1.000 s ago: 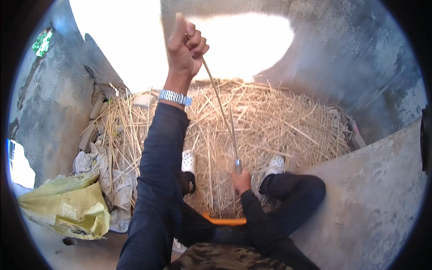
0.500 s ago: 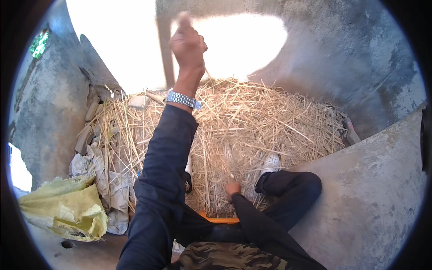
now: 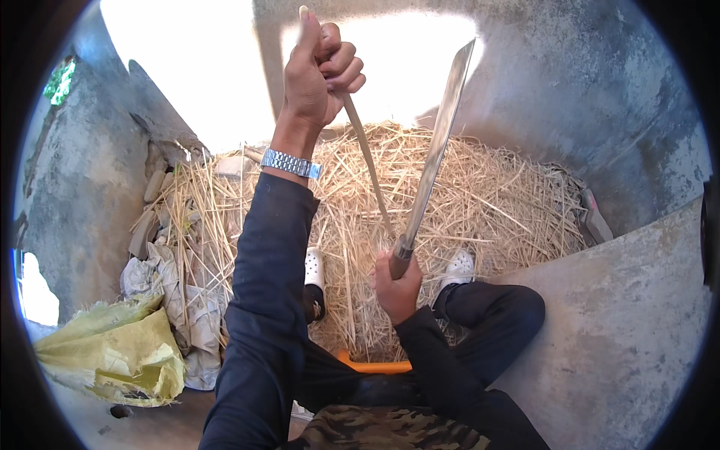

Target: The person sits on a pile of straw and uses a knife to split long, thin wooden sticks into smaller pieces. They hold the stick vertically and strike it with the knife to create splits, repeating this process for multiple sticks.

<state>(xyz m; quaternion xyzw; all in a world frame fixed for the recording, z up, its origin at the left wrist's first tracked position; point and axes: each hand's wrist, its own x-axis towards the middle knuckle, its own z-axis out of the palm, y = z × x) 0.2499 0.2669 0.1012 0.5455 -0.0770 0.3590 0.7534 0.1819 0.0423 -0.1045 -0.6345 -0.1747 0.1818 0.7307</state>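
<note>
My left hand point(image 3: 319, 79), raised at the top centre, is closed with its thumb pointing up. From the bottom of its fist a thin, flat brownish strip point(image 3: 365, 150), perhaps bamboo, slants down to the right. Its lower end comes close to my right hand point(image 3: 397, 291), which is wrapped around the dark wooden handle of a machete point(image 3: 437, 142). The long blade stands nearly upright, tip leaning right and away from me. Beneath both hands lies a heap of dry straw or shavings point(image 3: 495, 202), and I cannot tell whether strip and blade touch.
My white clogs point(image 3: 460, 266) rest in the straw on either side. An orange edge point(image 3: 379, 367) shows below me. At the left lie a torn yellow sack point(image 3: 112, 349) and a crumpled whitish sack point(image 3: 199, 330). Concrete walls point(image 3: 570, 82) rise behind and at the right.
My right hand has come up from low over the straw, and the machete now stands out clearly. My left hand stays raised, slightly turned, with the strip now visible below it.
</note>
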